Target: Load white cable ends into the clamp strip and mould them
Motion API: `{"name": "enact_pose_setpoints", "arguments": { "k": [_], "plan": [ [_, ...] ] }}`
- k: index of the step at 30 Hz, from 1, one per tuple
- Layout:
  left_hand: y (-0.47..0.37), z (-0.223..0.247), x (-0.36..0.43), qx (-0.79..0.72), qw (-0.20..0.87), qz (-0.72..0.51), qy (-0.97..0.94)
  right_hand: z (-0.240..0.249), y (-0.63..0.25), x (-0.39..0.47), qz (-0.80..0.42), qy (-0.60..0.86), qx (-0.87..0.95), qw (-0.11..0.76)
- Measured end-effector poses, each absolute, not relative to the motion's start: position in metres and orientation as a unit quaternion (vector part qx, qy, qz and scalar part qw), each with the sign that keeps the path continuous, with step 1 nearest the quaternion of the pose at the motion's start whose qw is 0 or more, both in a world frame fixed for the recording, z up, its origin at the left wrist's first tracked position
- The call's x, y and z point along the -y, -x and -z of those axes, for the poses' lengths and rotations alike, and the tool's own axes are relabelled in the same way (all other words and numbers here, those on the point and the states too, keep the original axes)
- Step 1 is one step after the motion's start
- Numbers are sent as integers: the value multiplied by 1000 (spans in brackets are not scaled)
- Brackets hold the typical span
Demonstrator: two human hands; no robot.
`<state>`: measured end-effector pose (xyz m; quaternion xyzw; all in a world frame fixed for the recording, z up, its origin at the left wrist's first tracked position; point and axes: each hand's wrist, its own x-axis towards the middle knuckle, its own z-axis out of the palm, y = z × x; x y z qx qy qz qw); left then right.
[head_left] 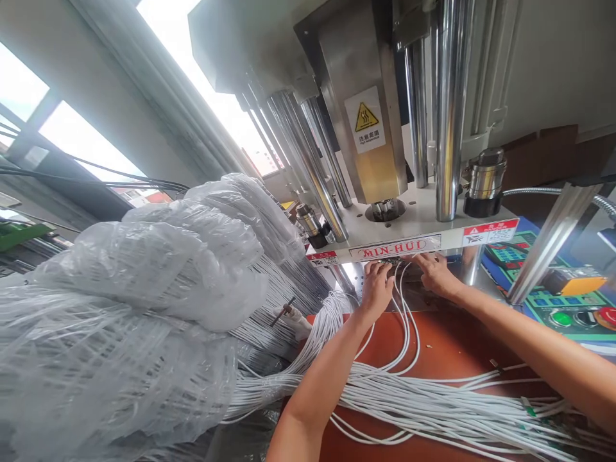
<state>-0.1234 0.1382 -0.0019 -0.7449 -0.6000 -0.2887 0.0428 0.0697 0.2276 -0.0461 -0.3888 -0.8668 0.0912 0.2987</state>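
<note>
Both hands reach in under the machine's front plate (409, 246), which bears the red MIN-HUI label. My left hand (377, 287) has its fingers bent together over a dark metal part (391, 262), just left of the upright white cables (407, 314). To the right of those cables, my right hand (437, 276) points its fingers left, the tips close to the cable tops. Its fingers are drawn together too. What either hand pinches is hidden by the fingers and the plate's shadow. The cables loop down from there onto the reddish-brown work surface (445, 330).
A thick bundle of white cables (433, 401) crosses the surface in front. Large plastic-wrapped cable bundles (144, 276) pile up at left. Steel columns (450, 128) flank a nozzle block (380, 170) with a heat warning. A control panel (572, 314) with buttons stands at right.
</note>
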Motion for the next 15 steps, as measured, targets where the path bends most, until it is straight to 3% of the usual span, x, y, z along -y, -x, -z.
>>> {"name": "enact_pose_setpoints", "arguments": {
  "k": [7,15],
  "plan": [
    [114,6,-143,588,99,204,777,40,-61,-227,-34,375,891,255],
    [141,7,-136,612,79,284,734,49,-55,-228,-52,403,878,254]
  ]
}}
